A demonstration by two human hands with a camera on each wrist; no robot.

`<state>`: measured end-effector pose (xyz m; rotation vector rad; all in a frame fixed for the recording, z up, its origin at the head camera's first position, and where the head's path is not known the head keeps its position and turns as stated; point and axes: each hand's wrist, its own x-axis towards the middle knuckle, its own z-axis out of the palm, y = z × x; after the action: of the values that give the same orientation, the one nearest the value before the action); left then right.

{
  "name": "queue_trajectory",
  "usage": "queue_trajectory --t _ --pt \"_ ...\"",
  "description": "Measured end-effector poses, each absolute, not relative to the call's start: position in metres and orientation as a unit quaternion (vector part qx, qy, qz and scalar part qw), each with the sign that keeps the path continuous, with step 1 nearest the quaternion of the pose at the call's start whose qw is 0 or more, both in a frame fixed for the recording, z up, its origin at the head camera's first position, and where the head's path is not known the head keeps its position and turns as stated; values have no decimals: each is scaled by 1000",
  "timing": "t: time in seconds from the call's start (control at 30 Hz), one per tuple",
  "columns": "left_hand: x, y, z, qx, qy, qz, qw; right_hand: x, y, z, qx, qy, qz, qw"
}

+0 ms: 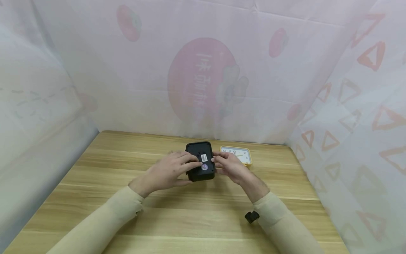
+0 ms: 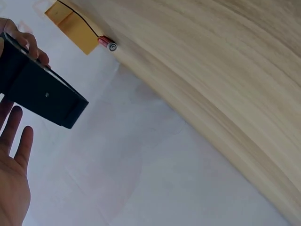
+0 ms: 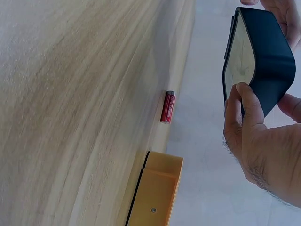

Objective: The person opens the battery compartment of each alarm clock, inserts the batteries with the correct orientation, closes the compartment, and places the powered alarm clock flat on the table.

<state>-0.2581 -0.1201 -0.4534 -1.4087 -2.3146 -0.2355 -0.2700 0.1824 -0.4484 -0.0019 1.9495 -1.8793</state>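
Bare counter (image 1: 104, 169) leaves passage at left, while a black case (image 1: 207, 162) plugs the gap between left hand (image 1: 172, 167) and right hand (image 1: 229, 165), a yellow clock (image 1: 238, 154) sits just beyond the right hand, a battery (image 3: 168, 107) lies by the far edge and a curtain (image 1: 142, 102) hangs beyond.

The two forearms (image 1: 98, 217), in pale sleeves (image 1: 287, 224), angle inward toward each other. The left hand (image 1: 172, 169) has its fingers (image 2: 24, 146) mostly straight; the right hand (image 1: 229, 165) pinches with bent fingers.
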Motion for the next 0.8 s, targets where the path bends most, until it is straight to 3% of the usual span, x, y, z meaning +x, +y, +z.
queue_trajectory --t 0.3,0.8 --pt "-265 -135 -450 -486 -854 -132 131 -270 188 -447 -17 742 -634 219" --pt "-281 -148 -454 -505 -852 -132 50 -270 193 -447 -79 785 -560 255"
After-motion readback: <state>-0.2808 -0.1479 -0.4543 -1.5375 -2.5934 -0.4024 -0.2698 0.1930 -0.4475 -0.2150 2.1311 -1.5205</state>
